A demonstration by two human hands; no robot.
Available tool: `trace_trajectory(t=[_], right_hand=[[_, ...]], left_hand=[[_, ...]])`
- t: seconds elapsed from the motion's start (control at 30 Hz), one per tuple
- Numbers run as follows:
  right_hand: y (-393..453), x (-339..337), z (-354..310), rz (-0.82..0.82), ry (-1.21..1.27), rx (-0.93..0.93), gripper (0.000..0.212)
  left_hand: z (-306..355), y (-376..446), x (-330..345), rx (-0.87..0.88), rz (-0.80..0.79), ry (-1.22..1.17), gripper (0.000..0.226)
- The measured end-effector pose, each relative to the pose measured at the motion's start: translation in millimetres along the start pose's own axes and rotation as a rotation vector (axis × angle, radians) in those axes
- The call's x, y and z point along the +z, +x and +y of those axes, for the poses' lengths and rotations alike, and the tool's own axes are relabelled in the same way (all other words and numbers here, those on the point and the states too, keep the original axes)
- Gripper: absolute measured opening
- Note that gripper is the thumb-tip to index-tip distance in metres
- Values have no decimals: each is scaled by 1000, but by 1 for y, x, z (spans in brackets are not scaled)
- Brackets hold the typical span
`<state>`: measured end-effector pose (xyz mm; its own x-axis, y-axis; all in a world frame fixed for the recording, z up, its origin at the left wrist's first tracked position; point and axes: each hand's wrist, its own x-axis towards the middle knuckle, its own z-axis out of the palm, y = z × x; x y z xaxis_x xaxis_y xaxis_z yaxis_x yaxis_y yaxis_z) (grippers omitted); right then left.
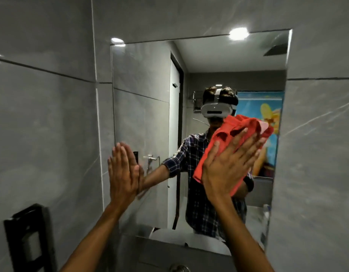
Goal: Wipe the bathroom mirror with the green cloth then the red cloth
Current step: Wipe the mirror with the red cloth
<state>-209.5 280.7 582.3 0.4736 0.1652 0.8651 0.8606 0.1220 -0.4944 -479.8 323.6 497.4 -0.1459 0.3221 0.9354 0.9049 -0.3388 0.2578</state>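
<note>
The frameless bathroom mirror (146, 114) hangs on the grey tiled wall in front of me. My right hand (228, 165) lies flat with fingers spread, pressing the red cloth (226, 132) against the glass right of centre. The cloth bunches above my fingertips and hangs below my palm. My left hand (123, 169) rests flat and empty against the mirror's left edge, fingers together. The green cloth is not in sight. The glass reflects a person in a checked shirt wearing a headset.
A black wall holder (28, 238) is fixed to the tiles at lower left. A white basin (169, 235) shows reflected along the mirror's bottom edge, and a round metal fitting (179, 268) sits below it. A clear bottle (266, 213) stands at the mirror's lower right.
</note>
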Motion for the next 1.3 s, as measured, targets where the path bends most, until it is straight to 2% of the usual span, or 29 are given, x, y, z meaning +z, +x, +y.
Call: trace_trajectory(t=[0.07, 0.2, 0.3, 0.37, 0.43, 0.5, 0.6, 0.67, 0.73, 0.8, 0.9, 0.97, 1.03, 1.1, 1.3], right_hand=[[-13, 15, -44, 0, 23, -24, 76], [-41, 40, -113, -49, 75, -258, 72], [-59, 52, -137, -170, 145, -550, 69], [-64, 58, -139, -271, 146, -816, 69], [-63, 59, -127, -329, 108, -1019, 69], [-55, 53, -106, -368, 62, -1100, 71], [-37, 36, -56, -323, 12, -1028, 74], [-16, 19, -14, -257, -34, -912, 74], [10, 1, 23, -215, -55, -751, 72], [36, -13, 44, -116, -51, -534, 70], [59, -16, 29, 38, -23, -147, 69], [64, -10, -5, 98, -14, 71, 67], [63, -4, -42, 115, 1, 188, 68], [54, 6, -78, 113, 18, 121, 70], [6, 42, -155, -76, 162, -405, 73]], left_hand=[[-6, 1, 8, 7, 28, 11, 69], [-10, 4, 14, 80, 76, 83, 66], [-12, 0, 13, 137, 120, 90, 70], [-16, -4, 18, 217, 189, 128, 88], [-17, -7, 22, 238, 237, 82, 73], [-11, -4, 12, 148, 150, 39, 58], [2, 0, -6, 51, 16, 8, 66], [15, 6, -8, 71, 50, -30, 69], [27, 16, -7, 80, 163, -105, 75], [26, 16, -5, 56, 145, -108, 75], [1, 9, 1, 7, 1, -71, 69], [-6, 7, 7, -6, -3, -76, 68], [-4, 11, 10, -8, 2, -90, 68], [-2, 11, 10, -4, -1, -85, 68], [-2, 7, 6, 28, -2, -23, 68]])
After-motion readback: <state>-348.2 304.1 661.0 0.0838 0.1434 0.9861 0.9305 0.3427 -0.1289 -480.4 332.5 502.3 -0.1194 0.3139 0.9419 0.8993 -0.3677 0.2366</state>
